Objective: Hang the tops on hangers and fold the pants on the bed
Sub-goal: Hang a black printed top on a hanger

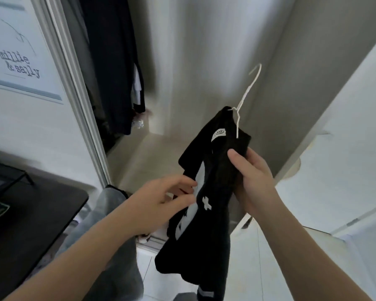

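Observation:
A black top with white print and a white neck label hangs bunched in front of an open wardrobe. A white wire hanger sticks up out of its collar, hook tilted to the upper right. My right hand grips the bunched top just below the collar, from the right. My left hand pinches the fabric at the top's left edge, beside the white print. The hanger's lower part is hidden inside the top.
Dark clothes hang at the left inside the white wardrobe. Its door stands open at the right. A black desk sits at the lower left, with a grey garment draped beside it. The floor is white tile.

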### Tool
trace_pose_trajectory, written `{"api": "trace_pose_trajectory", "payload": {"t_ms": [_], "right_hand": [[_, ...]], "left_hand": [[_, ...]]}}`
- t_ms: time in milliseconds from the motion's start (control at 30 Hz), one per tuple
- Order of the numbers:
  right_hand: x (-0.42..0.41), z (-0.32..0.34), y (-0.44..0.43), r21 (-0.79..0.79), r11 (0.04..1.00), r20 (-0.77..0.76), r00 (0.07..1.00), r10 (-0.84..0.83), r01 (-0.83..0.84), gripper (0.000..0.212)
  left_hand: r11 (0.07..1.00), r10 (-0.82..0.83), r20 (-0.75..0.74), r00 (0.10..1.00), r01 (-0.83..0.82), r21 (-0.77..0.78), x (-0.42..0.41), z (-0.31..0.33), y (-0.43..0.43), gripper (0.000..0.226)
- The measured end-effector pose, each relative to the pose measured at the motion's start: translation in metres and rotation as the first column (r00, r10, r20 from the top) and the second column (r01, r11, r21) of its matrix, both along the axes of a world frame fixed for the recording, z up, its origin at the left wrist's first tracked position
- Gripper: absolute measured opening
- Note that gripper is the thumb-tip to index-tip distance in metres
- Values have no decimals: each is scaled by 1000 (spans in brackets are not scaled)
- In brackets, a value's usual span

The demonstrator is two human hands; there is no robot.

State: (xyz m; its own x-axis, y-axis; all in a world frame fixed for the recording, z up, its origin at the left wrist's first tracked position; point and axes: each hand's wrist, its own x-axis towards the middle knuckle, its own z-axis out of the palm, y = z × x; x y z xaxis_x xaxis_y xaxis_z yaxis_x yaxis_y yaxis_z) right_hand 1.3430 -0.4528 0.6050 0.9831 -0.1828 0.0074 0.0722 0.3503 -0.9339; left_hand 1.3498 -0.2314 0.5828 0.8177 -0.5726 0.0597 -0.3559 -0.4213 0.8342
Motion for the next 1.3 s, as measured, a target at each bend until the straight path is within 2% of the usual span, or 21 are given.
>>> {"api": "trace_pose_trajectory", "payload": {"t_ms": [167,233,433,567,700,867,967,1100,1200,1300], "right_hand": [[79,33,41,-145,989,117,993,-22,39,32],[106,50,50,-202,978,153,988,-18,49,25],[189,113,68,-224,973,314,949,15,59,16],[241,168,75,-299,950,427,902,53,86,8],[289,226,79,-335,935,514,854,76,118,8],[337,302,82,-364,910,612,788,74,197,18],[358,347,86,-369,898,671,738,79,239,7],[387,411,88,-363,894,716,692,87,263,7],[406,451,89,-377,883,722,686,90,281,6],[424,479,93,-405,870,703,704,101,280,7]], "left_hand": [[997,71,103,992,-73,17,38,34,10,41],[990,113,166,980,-125,62,57,42,9,44],[952,267,374,888,-302,40,134,75,2,17],[944,309,455,836,-329,-37,187,121,11,26],[933,330,566,755,-352,-75,234,173,22,28],[912,351,679,646,-399,-92,281,238,30,21],[890,357,741,569,-447,-86,302,275,34,24],[840,357,817,453,-539,-68,323,329,36,32],[811,355,854,381,-580,-79,332,363,37,15],[778,348,878,327,-624,-76,336,384,37,11]]}}
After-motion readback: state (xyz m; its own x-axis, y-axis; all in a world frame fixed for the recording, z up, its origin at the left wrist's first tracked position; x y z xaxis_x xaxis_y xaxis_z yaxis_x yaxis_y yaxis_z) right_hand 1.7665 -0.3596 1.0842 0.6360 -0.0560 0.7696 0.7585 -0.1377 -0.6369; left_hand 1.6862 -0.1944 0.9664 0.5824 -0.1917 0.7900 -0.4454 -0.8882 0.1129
